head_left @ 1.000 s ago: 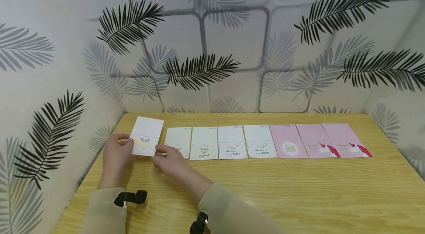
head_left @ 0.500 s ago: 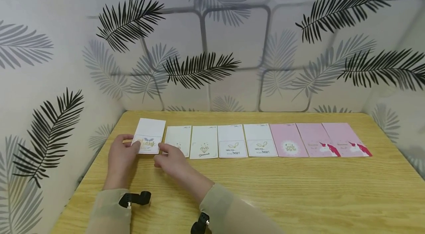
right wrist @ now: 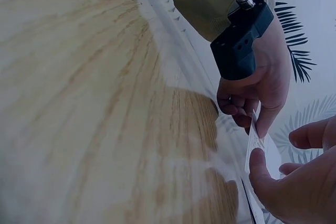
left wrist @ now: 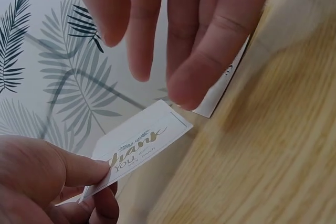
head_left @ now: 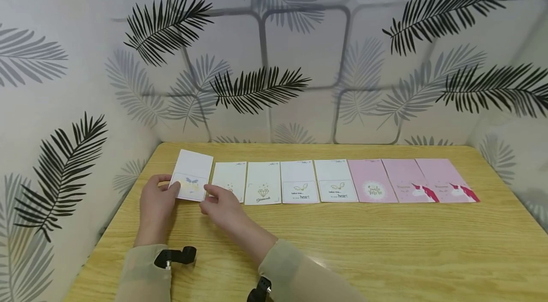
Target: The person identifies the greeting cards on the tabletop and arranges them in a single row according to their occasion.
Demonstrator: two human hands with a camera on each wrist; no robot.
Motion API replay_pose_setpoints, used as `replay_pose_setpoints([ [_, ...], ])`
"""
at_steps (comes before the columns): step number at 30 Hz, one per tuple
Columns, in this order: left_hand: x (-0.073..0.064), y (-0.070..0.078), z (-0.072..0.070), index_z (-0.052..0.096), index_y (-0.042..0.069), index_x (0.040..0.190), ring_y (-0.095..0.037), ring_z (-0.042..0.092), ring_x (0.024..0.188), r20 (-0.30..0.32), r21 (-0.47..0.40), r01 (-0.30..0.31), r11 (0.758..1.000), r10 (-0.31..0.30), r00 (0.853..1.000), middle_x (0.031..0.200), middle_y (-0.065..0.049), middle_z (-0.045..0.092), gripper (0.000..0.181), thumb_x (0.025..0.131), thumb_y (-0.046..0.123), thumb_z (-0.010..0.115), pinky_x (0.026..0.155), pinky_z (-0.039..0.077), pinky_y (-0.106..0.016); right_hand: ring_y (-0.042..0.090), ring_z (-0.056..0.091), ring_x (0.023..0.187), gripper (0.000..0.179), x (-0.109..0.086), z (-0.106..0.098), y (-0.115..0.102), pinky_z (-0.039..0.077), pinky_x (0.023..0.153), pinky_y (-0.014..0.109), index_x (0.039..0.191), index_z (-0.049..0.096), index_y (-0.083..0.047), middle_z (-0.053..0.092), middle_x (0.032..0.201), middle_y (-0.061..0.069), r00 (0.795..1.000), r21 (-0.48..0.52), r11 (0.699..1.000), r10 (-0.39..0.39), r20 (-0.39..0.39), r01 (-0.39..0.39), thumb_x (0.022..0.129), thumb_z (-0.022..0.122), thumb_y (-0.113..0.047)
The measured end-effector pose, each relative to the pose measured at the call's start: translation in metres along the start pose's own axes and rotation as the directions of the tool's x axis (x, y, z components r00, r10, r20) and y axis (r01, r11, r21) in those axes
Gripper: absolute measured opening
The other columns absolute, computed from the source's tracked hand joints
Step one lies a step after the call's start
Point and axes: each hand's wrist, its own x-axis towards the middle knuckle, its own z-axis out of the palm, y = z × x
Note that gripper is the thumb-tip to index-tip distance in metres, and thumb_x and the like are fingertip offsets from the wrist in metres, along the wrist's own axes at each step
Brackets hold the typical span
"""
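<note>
A white folded card (head_left: 192,165) with gold "thank you" lettering and small wings is raised off the table at the left end of a row of cards. My left hand (head_left: 157,204) pinches its left edge between thumb and fingers; the left wrist view shows the card (left wrist: 139,145) tilted in that grip. At the card's right edge is my right hand (head_left: 224,207), its fingers loosely bent and parted. In the left wrist view the right hand's fingers (left wrist: 184,90) hang just beyond the card's far end. Whether a fingertip touches the edge, I cannot tell.
To the right lie two cream diamond cards (head_left: 263,180), two white "heart" cards (head_left: 298,173), a pink "smile" card (head_left: 368,173) and two pink unicorn cards (head_left: 402,173). The wooden table (head_left: 342,245) meets leaf-patterned walls (head_left: 299,116) at back and left.
The left hand has brought the card slightly right, closer to the row. Its tilt changed on the way, so the gold lettering showed and then faded. The right hand has barely moved.
</note>
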Motion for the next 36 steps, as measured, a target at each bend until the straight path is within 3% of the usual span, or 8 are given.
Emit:
replay_pose_setpoints([
  [4, 0.0, 0.001, -0.001, 0.054, -0.004, 0.15, -0.041, 0.063, 0.128, 0.005, -0.031, 0.017, 0.999, -0.016, 1.0, 0.144, -0.031, 0.061, 0.047, 0.11, 0.019, 0.062, 0.098, 0.05, -0.047, 0.03, 0.06, 0.143, 0.055, 0.0, 0.0, 0.001, 0.054, 0.107, 0.047, 0.157, 0.062, -0.009, 0.066, 0.15, 0.014, 1.0, -0.035, 0.999, -0.004, 0.018, 0.004, 0.103, 0.068, -0.013],
  [15, -0.003, 0.008, -0.004, 0.051, -0.003, 0.154, -0.038, 0.063, 0.127, 0.031, -0.077, 0.032, 0.997, -0.029, 0.999, 0.147, -0.03, 0.059, 0.05, 0.11, 0.021, 0.061, 0.091, 0.05, -0.038, 0.031, 0.057, 0.146, 0.055, 0.0, 0.001, 0.0, 0.052, 0.111, 0.047, 0.158, 0.062, -0.01, 0.064, 0.153, 0.013, 1.0, -0.06, 0.998, -0.023, 0.017, 0.024, 0.103, 0.066, -0.013],
  [18, -0.004, 0.008, -0.004, 0.052, -0.004, 0.152, -0.04, 0.063, 0.123, 0.024, -0.033, -0.001, 0.999, 0.002, 1.0, 0.142, -0.03, 0.06, 0.05, 0.109, 0.02, 0.061, 0.089, 0.05, -0.04, 0.03, 0.057, 0.145, 0.056, 0.001, 0.001, 0.001, 0.052, 0.108, 0.046, 0.158, 0.062, -0.01, 0.064, 0.153, 0.012, 1.0, -0.061, 0.998, -0.026, 0.017, 0.027, 0.102, 0.066, -0.014],
  [23, -0.001, 0.003, -0.002, 0.053, -0.006, 0.149, -0.044, 0.063, 0.115, 0.016, 0.111, -0.055, 0.992, 0.053, 0.998, 0.131, -0.031, 0.064, 0.05, 0.108, 0.02, 0.064, 0.09, 0.049, -0.051, 0.03, 0.057, 0.146, 0.056, 0.001, 0.001, 0.002, 0.053, 0.108, 0.047, 0.158, 0.061, -0.011, 0.063, 0.155, 0.012, 0.999, -0.037, 0.999, -0.026, 0.025, 0.027, 0.102, 0.067, -0.014],
  [29, 0.003, -0.005, 0.0, 0.055, -0.007, 0.146, -0.049, 0.061, 0.123, 0.014, 0.216, -0.053, 0.975, 0.052, 0.999, 0.136, -0.032, 0.063, 0.051, 0.107, 0.024, 0.065, 0.102, 0.046, -0.064, 0.03, 0.057, 0.146, 0.055, 0.001, 0.002, 0.002, 0.053, 0.106, 0.047, 0.158, 0.062, -0.013, 0.063, 0.155, 0.012, 0.999, -0.033, 0.999, -0.023, 0.026, 0.024, 0.103, 0.067, -0.013],
  [36, 0.005, -0.01, 0.001, 0.056, -0.005, 0.144, -0.046, 0.062, 0.113, 0.03, 0.3, -0.045, 0.953, 0.038, 0.999, 0.129, -0.029, 0.064, 0.051, 0.106, 0.027, 0.066, 0.092, 0.047, -0.062, 0.029, 0.057, 0.146, 0.05, 0.002, 0.003, 0.003, 0.052, 0.109, 0.048, 0.156, 0.065, -0.014, 0.064, 0.153, 0.01, 1.0, -0.048, 0.999, -0.001, 0.024, 0.002, 0.105, 0.068, -0.014],
])
